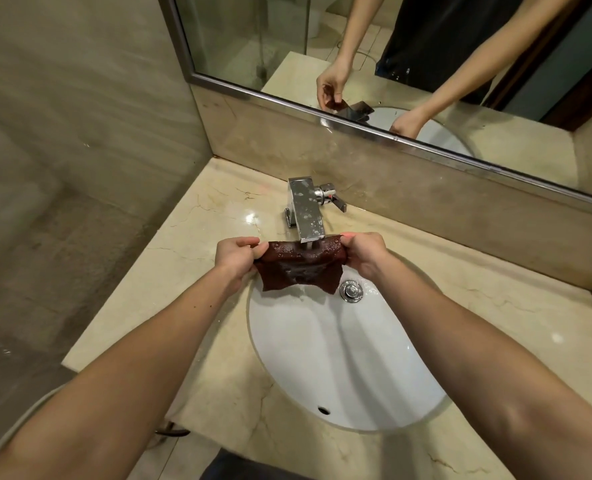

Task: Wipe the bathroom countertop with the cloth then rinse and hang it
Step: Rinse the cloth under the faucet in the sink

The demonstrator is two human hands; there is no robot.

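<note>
A wet dark red-brown cloth is stretched out flat under the spout of the chrome faucet, over the back of the white oval sink. Water runs from the spout onto the cloth and drips off its lower edge. My left hand pinches the cloth's left corner and my right hand pinches its right corner. The beige marble countertop surrounds the sink and looks wet and glossy near the faucet.
The faucet's lever handle sticks out to the right. A chrome drain plug sits in the basin. A mirror with a metal frame runs along the back wall above a marble backsplash. A tiled wall stands at the left.
</note>
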